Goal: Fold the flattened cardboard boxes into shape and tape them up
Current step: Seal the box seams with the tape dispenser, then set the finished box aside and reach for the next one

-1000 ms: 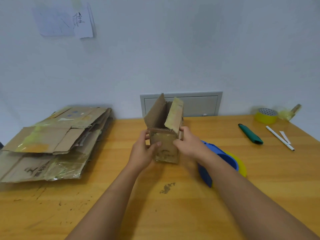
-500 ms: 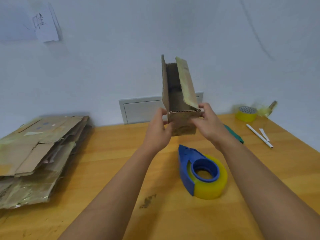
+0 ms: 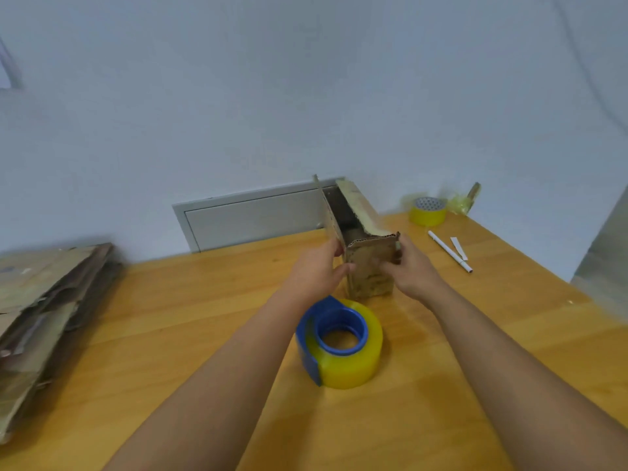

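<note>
hands [image 3: 365, 271] gripping cardboard box [image 3: 368, 266], flaps upright

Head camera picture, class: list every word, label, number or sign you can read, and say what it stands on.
None can be read.
Small cardboard box, held in both hands: dark smudges only, no letters.
Stack of flattened boxes: marks too blurred to read.
Paper on the wall: cut off at the frame edge, nothing legible.
Tape dispenser: no label visible.
</note>
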